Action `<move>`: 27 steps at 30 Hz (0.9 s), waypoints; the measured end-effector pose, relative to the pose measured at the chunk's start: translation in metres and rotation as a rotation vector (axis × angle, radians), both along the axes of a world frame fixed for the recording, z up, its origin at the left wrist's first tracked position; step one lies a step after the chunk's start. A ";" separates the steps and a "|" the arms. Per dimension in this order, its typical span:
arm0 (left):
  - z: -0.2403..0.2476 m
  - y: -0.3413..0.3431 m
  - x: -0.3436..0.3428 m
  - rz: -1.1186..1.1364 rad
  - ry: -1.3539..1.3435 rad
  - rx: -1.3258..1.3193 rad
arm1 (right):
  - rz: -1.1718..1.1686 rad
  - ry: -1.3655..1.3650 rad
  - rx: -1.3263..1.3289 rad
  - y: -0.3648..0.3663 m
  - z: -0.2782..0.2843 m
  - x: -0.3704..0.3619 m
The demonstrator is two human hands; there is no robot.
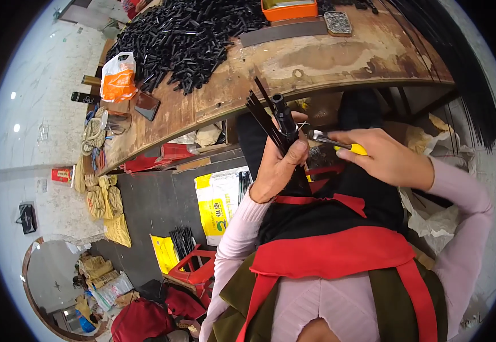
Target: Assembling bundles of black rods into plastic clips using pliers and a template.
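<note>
My left hand is wrapped around what looks like a black umbrella frame, with thin dark rods gathered beside a thicker tube whose open end points up and away from me. Fine wire ends stick out beside the tube, just above my left thumb. In my right hand is a pair of pliers with yellow and black handles. Their metal jaws point left at the wire ends, a small gap away. Whether the jaws are fully closed is too small to tell. Both hands are above my lap, in front of the bench edge.
A worn wooden bench carries a heap of black plastic parts, an orange tray, a tin of small metal bits and a phone. Long black rods hang at right. A red stool stands at lower left.
</note>
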State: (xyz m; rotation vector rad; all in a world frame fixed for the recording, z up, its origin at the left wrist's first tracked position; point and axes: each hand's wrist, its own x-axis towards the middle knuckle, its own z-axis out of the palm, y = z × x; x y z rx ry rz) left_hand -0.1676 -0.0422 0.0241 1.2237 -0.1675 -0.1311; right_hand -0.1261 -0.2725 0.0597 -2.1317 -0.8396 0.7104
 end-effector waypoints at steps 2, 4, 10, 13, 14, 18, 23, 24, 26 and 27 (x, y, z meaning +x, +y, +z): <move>-0.007 0.002 -0.001 0.030 -0.023 -0.116 | -0.031 -0.479 0.100 0.003 0.002 -0.003; -0.010 0.008 -0.003 0.000 -0.011 -0.091 | -0.060 -0.604 -0.077 0.009 0.018 -0.003; -0.009 0.004 -0.001 -0.032 0.007 -0.053 | -0.105 -0.928 -0.091 0.012 0.010 0.007; -0.012 0.007 -0.001 -0.040 0.008 -0.064 | -0.113 -0.954 -0.074 0.014 0.007 0.008; -0.013 0.007 -0.001 -0.051 0.004 -0.081 | -0.111 -0.954 -0.064 0.013 0.007 0.008; -0.010 0.005 0.000 -0.048 0.006 -0.088 | -0.104 -0.999 -0.067 0.010 0.006 0.012; -0.008 0.000 -0.001 0.028 0.062 -0.012 | 0.086 -0.974 -0.221 -0.005 0.030 0.022; -0.008 0.001 -0.002 0.029 0.064 -0.012 | 0.087 -0.972 -0.220 -0.007 0.037 0.024; -0.009 0.006 -0.003 -0.085 0.046 -0.042 | 0.216 -0.432 -0.016 -0.007 0.056 0.029; -0.008 0.010 -0.006 -0.082 0.047 -0.045 | 0.147 0.356 -0.109 0.004 0.082 0.029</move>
